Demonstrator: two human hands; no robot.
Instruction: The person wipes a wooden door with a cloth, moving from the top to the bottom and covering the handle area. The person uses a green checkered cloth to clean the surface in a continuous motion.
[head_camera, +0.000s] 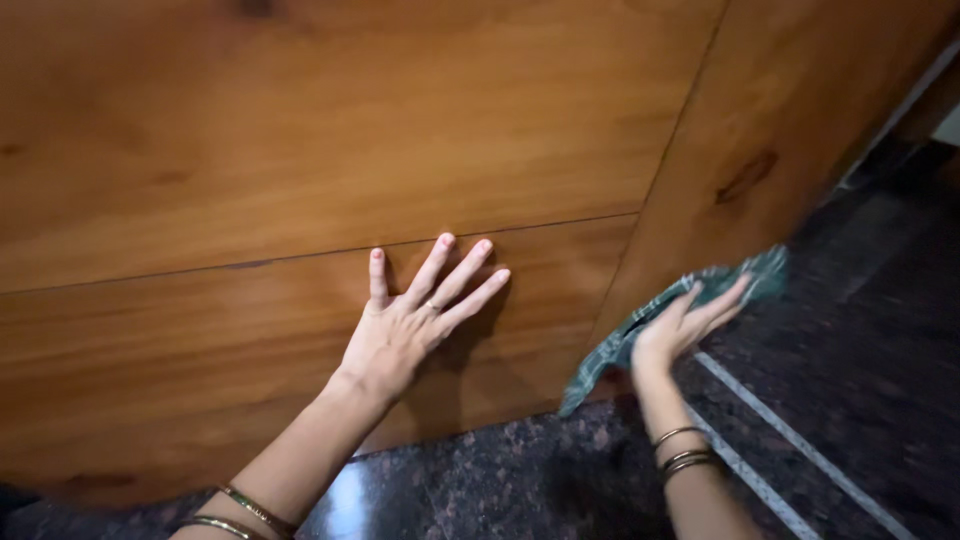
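Observation:
My left hand (405, 320) lies flat with fingers spread against the lower wooden cabinet panel (150, 370), holding nothing. My right hand (685, 322) presses a green checked cloth (600, 365) against the side wooden panel (760, 160) near its bottom edge. The cloth spreads out under the palm and hangs down toward the floor. Thin bangles sit on both wrists.
A large upper wooden panel (350, 110) fills the top of the view, with a thin seam below it. Dark speckled stone floor (500, 480) runs along the base, with a pale inlaid strip (800, 445) on the right. A dark gap opens at far right.

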